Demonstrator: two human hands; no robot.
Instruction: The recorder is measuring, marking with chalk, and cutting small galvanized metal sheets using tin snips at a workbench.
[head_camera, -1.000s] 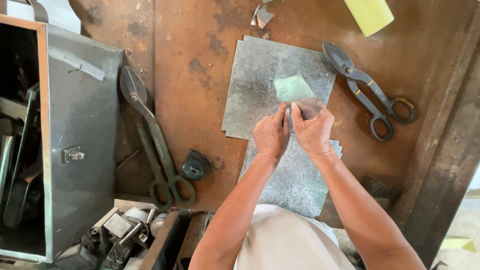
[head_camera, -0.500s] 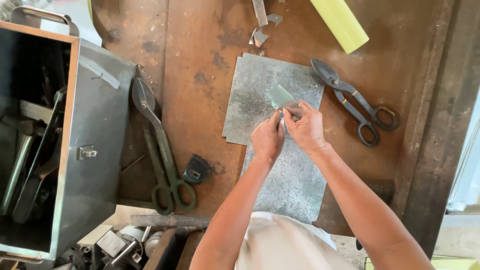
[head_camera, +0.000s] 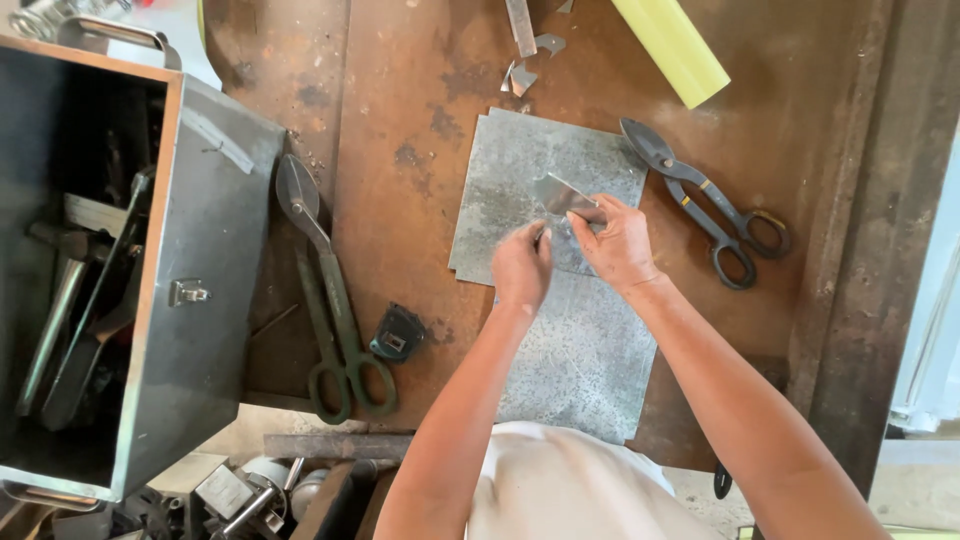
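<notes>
The small metal piece (head_camera: 562, 194) is a thin, grey, shiny bit of sheet metal with straight edges. It sits just above the big grey metal sheets (head_camera: 560, 330) on the rusty brown table (head_camera: 400, 120). Its long side runs from the upper left down to the lower right. The right hand (head_camera: 620, 240) pinches its lower right end, fingers closed tight on it. The left hand (head_camera: 522, 265) is curled just beside it, with its fingertips near the piece, but it is hard to tell if they touch it.

To the left lie green-handled snips (head_camera: 330, 300) and an open metal toolbox (head_camera: 120, 260). To the right lie black-handled snips (head_camera: 700, 200). Farther up is a yellow block (head_camera: 672, 48).

A moment ago, both hands were close together on the piece. Now the left hand has moved a little away and lower.
</notes>
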